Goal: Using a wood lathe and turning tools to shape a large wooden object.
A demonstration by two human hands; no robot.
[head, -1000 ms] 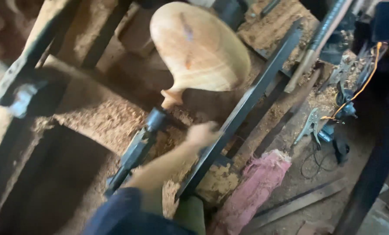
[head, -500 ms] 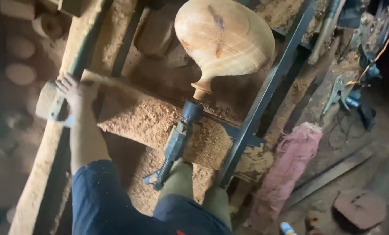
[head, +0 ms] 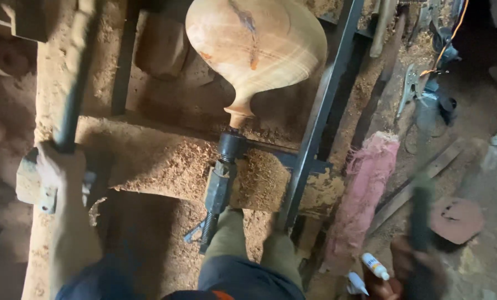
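Note:
A large pale wooden bulb-shaped piece is mounted on a lathe, its narrow neck meeting the dark tailstock. My left hand grips the lower end of a dark upright rod at the left side of the lathe bed. My right hand is at the bottom right, closed around a blurred dark long tool. A small white tube with a red cap lies just beside that hand. My legs stand below the tailstock.
A dark metal bar runs diagonally right of the wooden piece. Sawdust covers the lathe bed. A pink rolled cloth lies to the right, a rusty round disc beyond it, and wires and pliers at the upper right.
My left hand went from the middle to the rod at the left and stays there. My right hand has come into view at the bottom right holding a dark tool.

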